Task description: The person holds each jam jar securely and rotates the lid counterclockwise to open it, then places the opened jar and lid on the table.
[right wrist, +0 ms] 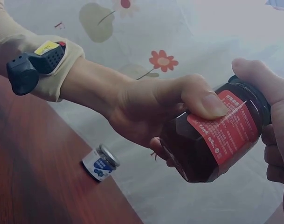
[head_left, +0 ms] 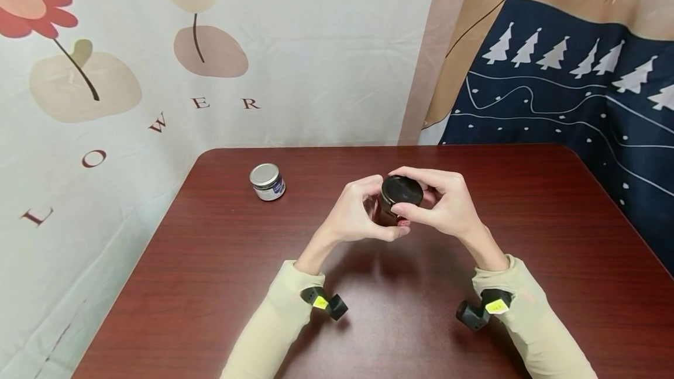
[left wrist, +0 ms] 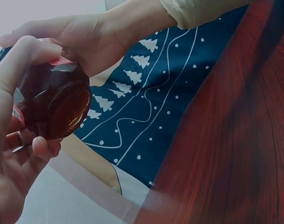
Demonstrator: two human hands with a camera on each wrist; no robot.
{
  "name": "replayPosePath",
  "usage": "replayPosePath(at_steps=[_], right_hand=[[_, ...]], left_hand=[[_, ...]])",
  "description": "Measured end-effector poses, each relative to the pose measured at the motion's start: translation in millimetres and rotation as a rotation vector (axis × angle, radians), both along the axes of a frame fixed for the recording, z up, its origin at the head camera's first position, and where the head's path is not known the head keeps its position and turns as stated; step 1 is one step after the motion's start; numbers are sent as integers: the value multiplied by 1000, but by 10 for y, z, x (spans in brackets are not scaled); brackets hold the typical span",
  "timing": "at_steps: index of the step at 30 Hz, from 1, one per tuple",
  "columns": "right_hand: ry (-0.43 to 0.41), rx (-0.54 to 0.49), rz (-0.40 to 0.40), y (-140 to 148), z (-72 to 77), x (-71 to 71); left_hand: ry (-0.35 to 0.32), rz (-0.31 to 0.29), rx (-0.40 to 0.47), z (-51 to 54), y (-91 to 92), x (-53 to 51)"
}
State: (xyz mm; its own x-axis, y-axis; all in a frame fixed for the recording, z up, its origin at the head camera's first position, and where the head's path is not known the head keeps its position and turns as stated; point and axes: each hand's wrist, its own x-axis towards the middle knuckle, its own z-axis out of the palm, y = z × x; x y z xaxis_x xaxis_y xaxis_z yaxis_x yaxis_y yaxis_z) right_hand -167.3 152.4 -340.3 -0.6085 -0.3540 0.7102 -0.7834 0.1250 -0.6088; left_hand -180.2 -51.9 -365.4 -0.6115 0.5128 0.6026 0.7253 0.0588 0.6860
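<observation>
A dark glass jam jar (right wrist: 190,151) with a red label is held up above the table. My left hand (head_left: 355,212) grips the jar's body, its thumb lying across the label in the right wrist view. At the top, my right hand (head_left: 450,203) holds the black lid (head_left: 402,190) by its rim between thumb and fingers. The lid sits on the jar. In the left wrist view the jar's faceted base (left wrist: 69,112) faces the camera, while the lid is mostly hidden behind the hands.
A second, smaller jar (head_left: 270,190) with a silver lid and a white-and-blue label stands at the far left of the reddish-brown table (head_left: 210,285). Behind the table hang a pale flower-print cloth (head_left: 326,45) and a dark blue tree-print cloth (head_left: 558,92).
</observation>
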Motion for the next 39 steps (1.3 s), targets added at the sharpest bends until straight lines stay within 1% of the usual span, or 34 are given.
replayPosePath(at_steps=[5,13,15,16,21,22,23,26,30,32,36,39], right_hand=[[-2,13,30,17,15,4],[-10,28,76,33,34,12],[-12,33,89,38,41,15],[-15,34,99,39,45,18],[9,32,180,45,54,6],[13,29,198,45,54,2],[22,30,214,46,53,-3],[28,33,244,47,53,-14],[45,49,265,47,59,-27],[48,64,262,53,63,-32],[39,103,218,77,74,-28],[23,122,178,96,77,-22]], left_hand=[[-31,-53,18,8,-5,2],[-79,-93,11,16,-11,19],[-93,-111,18,15,-12,21],[-102,-125,24,59,-15,49],[-167,-214,63,57,-14,54],[-176,-233,71,54,-13,52],[-181,-245,76,5,-11,22],[-189,-274,86,-4,-18,19],[-188,-286,87,-5,-23,18],[-191,-291,90,0,-22,16],[-171,-266,79,4,-23,9],[-143,-225,54,10,-26,7]])
